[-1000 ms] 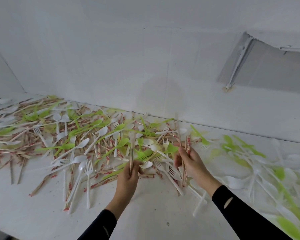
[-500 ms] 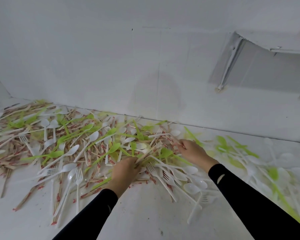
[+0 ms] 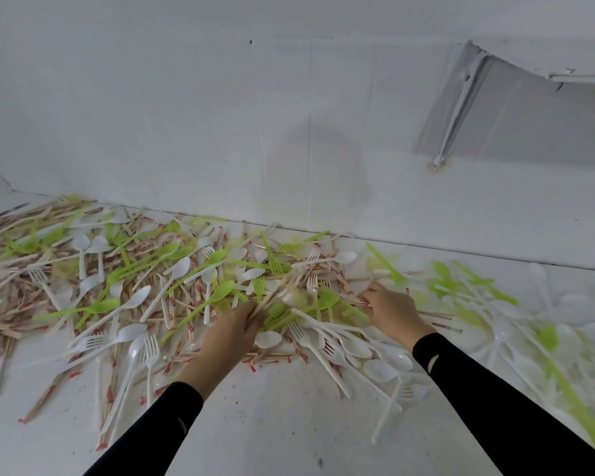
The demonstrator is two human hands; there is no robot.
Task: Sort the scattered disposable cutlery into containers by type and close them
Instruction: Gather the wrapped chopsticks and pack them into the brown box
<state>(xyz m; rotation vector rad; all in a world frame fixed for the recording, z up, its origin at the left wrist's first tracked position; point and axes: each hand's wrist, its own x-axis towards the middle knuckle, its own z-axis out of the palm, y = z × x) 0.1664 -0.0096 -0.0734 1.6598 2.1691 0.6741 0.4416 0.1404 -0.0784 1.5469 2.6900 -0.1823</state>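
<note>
A wide heap of disposable cutlery (image 3: 172, 286) covers the white surface along the wall: white spoons and forks, green spoons and forks, and wooden chopsticks with red-printed wrappers. My left hand (image 3: 232, 333) lies on the heap's middle and grips a bundle of chopsticks (image 3: 279, 290) that points up and right. My right hand (image 3: 390, 310) is pressed into the pile to the right, its fingertips pinching red-marked chopsticks (image 3: 359, 300) there. More white and green pieces (image 3: 495, 304) lie blurred at the right.
A white wall (image 3: 289, 132) rises right behind the heap. At the upper right a grey panel with a white strip (image 3: 457, 115) leans on the wall. Bare white surface (image 3: 289, 424) lies between my forearms.
Both hands came down from holding chopstick bundles upright to lying in the pile. My right hand reached farther right and forward. The view shifted slightly to the right.
</note>
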